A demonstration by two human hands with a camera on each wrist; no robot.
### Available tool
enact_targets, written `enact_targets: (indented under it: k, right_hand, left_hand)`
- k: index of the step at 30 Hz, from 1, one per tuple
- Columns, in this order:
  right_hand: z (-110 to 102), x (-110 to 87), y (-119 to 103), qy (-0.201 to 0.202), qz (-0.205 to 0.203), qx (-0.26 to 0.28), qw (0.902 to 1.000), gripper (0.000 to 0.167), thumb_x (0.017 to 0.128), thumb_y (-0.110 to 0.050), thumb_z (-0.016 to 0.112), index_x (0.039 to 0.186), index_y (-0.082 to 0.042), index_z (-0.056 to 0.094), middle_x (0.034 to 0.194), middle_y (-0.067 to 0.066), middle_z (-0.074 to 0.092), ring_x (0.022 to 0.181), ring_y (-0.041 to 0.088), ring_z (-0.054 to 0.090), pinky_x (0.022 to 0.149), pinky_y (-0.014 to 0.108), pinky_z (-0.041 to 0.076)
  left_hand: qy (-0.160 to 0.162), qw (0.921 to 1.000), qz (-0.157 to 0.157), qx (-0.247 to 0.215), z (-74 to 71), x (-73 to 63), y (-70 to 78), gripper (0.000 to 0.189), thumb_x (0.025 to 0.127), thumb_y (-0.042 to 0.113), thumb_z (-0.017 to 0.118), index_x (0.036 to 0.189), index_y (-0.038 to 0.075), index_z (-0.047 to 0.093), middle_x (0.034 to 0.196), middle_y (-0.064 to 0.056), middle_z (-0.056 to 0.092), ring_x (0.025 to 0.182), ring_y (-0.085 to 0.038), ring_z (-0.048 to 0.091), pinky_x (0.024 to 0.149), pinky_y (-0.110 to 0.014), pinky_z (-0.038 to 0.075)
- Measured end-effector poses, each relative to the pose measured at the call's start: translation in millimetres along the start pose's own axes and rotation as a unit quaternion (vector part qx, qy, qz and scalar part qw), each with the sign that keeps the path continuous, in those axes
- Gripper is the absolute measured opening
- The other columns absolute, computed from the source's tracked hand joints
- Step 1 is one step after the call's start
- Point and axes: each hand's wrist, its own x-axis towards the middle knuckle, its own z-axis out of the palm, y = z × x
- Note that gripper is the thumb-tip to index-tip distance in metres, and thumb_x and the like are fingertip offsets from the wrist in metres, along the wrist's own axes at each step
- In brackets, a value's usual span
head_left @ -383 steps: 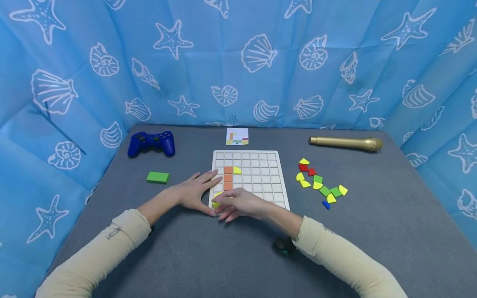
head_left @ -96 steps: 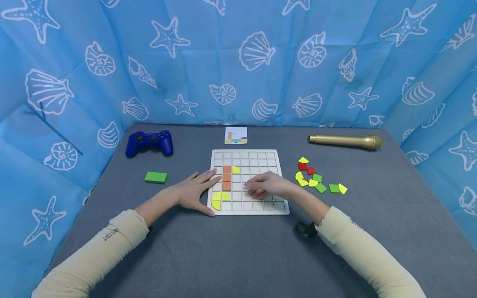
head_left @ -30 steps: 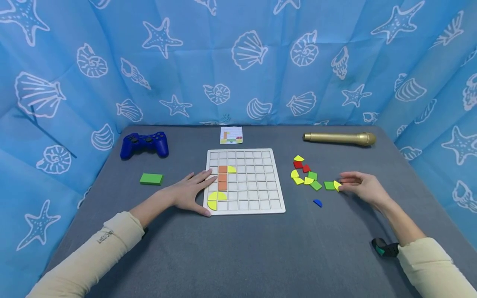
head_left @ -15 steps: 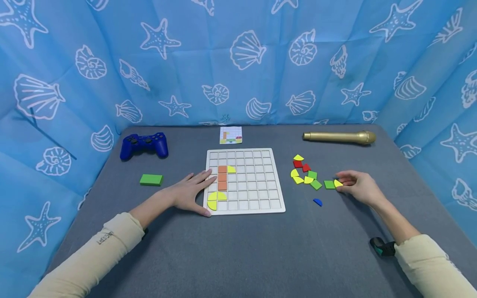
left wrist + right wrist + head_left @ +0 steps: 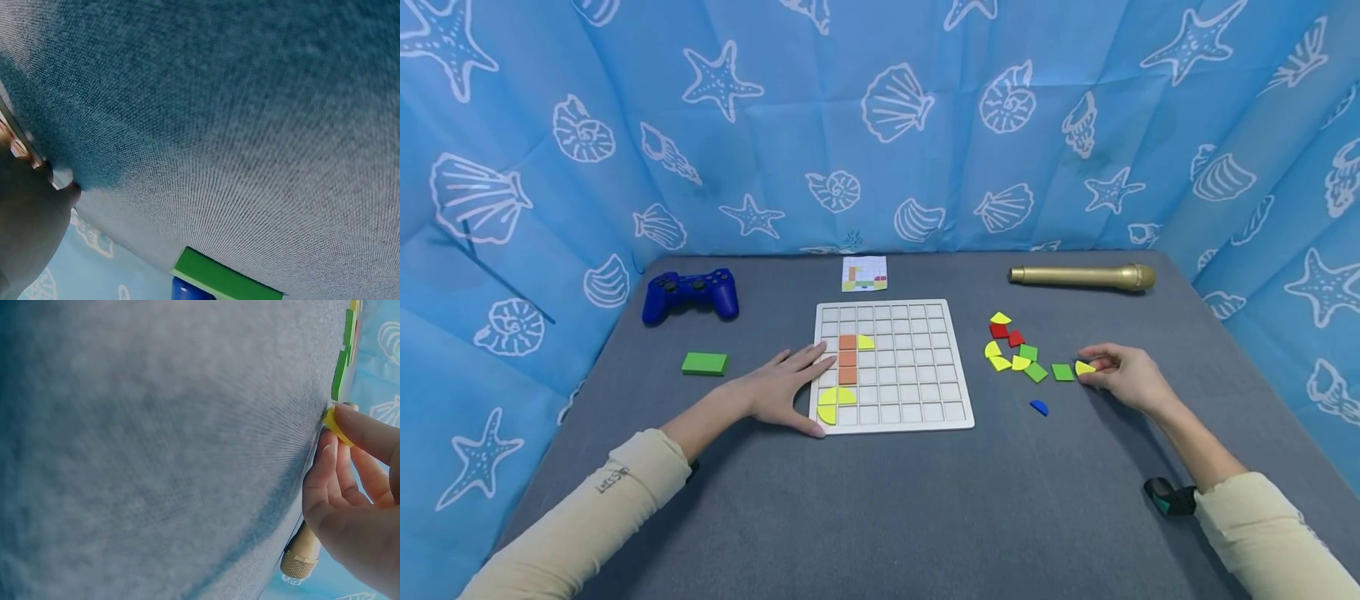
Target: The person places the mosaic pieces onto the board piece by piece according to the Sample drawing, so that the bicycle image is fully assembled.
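In the head view my left hand (image 5: 778, 387) rests with spread, straight fingers on the left edge of a white grid board (image 5: 917, 304). Beside its fingers, three orange square tiles (image 5: 847, 358) form a column in the grid, with a yellow quarter-circle tile to their right. Three more yellow quarter-circle tiles (image 5: 828, 412) sit in the board's lower left corner. My right hand (image 5: 1126, 377) pinches a loose yellow quarter-circle tile (image 5: 1083, 367) between thumb and fingers, low at the table. Just left of it lies a green square tile (image 5: 1063, 372).
Loose red, yellow and green tiles (image 5: 1036, 372) lie right of the board, with a blue tile (image 5: 1039, 407) nearer me. Behind the board is a patterned card (image 5: 864, 273). A gold microphone (image 5: 1082, 277), blue game controller (image 5: 690, 293) and green block (image 5: 704, 363) lie farther out.
My right hand has gone from over the board to the loose tiles on the right. The yellow tile it pinches has turned and moved off the green square. The blue tile is back on the table.
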Motion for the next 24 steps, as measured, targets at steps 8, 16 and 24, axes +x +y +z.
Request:
enact_targets:
  k: [8,16,24]
  right_hand:
    - [-2,2.6,1,0.013,0.011,0.054,0.9984,0.038,0.093,-0.017,0.065,0.122,0.006,0.057,0.099,0.019,0.059,0.079,0.02,0.064,0.057,0.023,0.052]
    - [1,4.0,-11,-0.023,-0.017,0.09,0.9956,0.055,0.091,-0.039,0.064,0.127,0.003,0.056,0.107,0.016,0.065,0.085,0.013,0.064,0.064,0.021,0.051]
    - [5,0.6,-46,-0.09,-0.01,0.148,0.9849,0.044,0.095,-0.014,0.062,0.129,0.01,0.05,0.11,0.023,0.064,0.092,0.021,0.066,0.076,0.034,0.054]
  left_hand:
    - [0.002,1.0,0.006,-0.002,-2.1,-0.8,2.5,0.115,0.07,0.081,0.055,0.155,0.021,0.007,0.159,-0.005,-0.005,0.144,-0.021,-0.001,0.112,-0.052,0.004]
    - [0.007,0.9999,0.01,0.006,-1.8,-1.6,2.2,0.114,0.07,0.081,0.055,0.155,0.02,0.009,0.159,-0.006,-0.003,0.144,-0.023,0.0,0.112,-0.052,0.005]
    - [0.006,0.9999,0.013,0.006,-1.8,-1.3,1.7,0.114,0.072,0.08,0.056,0.155,0.019,0.008,0.159,-0.007,-0.003,0.144,-0.024,0.0,0.112,-0.052,0.004]
